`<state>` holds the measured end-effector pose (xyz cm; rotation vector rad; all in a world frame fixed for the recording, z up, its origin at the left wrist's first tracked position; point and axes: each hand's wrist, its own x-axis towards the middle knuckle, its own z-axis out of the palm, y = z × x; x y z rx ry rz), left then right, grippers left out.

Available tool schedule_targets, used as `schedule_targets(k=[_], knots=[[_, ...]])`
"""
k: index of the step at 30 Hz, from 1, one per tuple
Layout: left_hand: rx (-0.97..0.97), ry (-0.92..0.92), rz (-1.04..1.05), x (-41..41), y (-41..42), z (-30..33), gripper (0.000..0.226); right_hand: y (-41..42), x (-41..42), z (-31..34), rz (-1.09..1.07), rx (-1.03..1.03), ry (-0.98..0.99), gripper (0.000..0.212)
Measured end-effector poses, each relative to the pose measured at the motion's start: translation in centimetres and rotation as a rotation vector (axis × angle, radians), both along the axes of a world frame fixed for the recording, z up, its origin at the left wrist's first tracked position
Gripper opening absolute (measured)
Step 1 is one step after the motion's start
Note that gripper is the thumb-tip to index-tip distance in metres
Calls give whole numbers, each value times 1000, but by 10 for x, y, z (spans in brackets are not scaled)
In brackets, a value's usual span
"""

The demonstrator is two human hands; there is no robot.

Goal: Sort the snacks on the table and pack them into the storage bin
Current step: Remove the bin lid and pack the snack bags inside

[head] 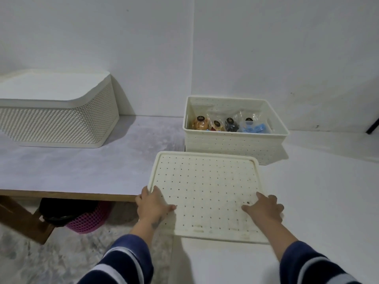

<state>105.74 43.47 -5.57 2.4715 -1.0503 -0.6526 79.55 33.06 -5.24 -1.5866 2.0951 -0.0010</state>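
Sitting open near the back wall, the cream perforated plastic storage bin (235,143) holds a row of clear-wrapped snack packets (229,125): two yellowish ones at the left, a dark one in the middle and a blue one at the right, each with a small dark round label. Just in front of the bin, the flat cream plastic lid with rows of small holes (207,191) lies on the white worktop (317,191), its near left corner reaching past the worktop's edge. The left hand (152,204) grips the lid's left edge, fingers curled round the rim and thumb pressed on top. The right hand (264,208) clasps the right edge the same way, thumb lying across the top face. Both arms wear navy sleeves with white stripes (127,261). Well apart to the left, a larger white mesh-sided basket with a solid lid (57,111) stands on a grey worktop (82,171). Under it, on the floor, sits a pink mesh basket (90,220).
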Motion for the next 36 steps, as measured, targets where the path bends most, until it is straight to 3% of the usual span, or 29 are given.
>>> schedule_targets(k=[5, 8, 18, 29, 36], knots=[[-168, -50, -35, 9, 2, 37, 89, 3, 3, 39, -28, -190, -76, 77], [-252, 13, 7, 13, 1, 56, 82, 1, 0, 58, -29, -223, -103, 80], [-239, 18, 40, 2, -1, 71, 80, -1, -15, 73, -33, -163, -149, 82], [-314, -1, 15, -7, 19, 79, 80, 16, -22, 91, -32, -225, -136, 80], [-349, -48, -25, -6, -14, 110, 79, -15, -23, 127, 21, -299, -122, 78]])
